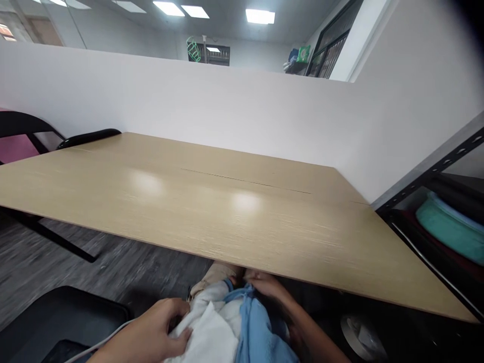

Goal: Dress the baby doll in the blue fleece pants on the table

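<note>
The white cloth (214,338) lies against the left hand (166,327), thumb and fingers parted; the blue cloth (260,335) runs lengthwise toward the nearer right hand (264,283) (too blurred to tell its grip).

there's just one camera here, worn on the person's head, facing forward and angled down across the table (245,217). it sits close above the left hand (162,325) and the right hand (264,283), both low in its view. past them it takes in a white partition (227,106) and, over that, the ceiling (227,24) farther off.
</note>
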{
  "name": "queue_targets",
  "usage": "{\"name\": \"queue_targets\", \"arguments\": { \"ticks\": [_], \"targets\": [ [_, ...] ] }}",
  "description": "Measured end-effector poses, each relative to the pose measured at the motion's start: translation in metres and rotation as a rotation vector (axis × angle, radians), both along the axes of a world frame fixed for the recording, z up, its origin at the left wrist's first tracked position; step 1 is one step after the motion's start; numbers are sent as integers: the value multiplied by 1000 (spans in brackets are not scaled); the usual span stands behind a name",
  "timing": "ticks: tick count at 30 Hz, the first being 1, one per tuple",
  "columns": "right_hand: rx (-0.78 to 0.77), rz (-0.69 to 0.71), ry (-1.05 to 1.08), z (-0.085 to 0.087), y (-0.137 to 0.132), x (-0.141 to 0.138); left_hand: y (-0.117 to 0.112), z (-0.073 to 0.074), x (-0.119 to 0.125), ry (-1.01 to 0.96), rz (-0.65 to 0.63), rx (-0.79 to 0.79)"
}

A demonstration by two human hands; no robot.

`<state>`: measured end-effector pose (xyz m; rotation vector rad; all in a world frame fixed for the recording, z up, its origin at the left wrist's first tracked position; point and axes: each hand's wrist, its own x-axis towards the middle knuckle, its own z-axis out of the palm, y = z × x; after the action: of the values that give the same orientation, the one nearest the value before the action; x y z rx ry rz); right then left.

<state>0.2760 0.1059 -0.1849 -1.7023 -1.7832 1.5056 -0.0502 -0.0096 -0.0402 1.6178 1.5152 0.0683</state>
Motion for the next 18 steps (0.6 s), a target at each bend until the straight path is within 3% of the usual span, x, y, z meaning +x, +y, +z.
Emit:
{"name": "queue_targets", "arguments": {
  "ticks": [6,8,10,14,18],
  "targets": [
    [161,-230,25,15,-90,64,2,-35,0,7,56,-46],
    [255,-273,-144,15,-124,79,3,-44,0,-8,82,-51],
    [180,-268,-299,13,-151,89,5,-47,1,-37,98,-58],
    [-8,-213,-369,10,-170,89,11,-39,7,-83,75,-87],
    [30,-150,-457,22,-164,74,15,-32,13,-45,38,-97]
  ]
}}
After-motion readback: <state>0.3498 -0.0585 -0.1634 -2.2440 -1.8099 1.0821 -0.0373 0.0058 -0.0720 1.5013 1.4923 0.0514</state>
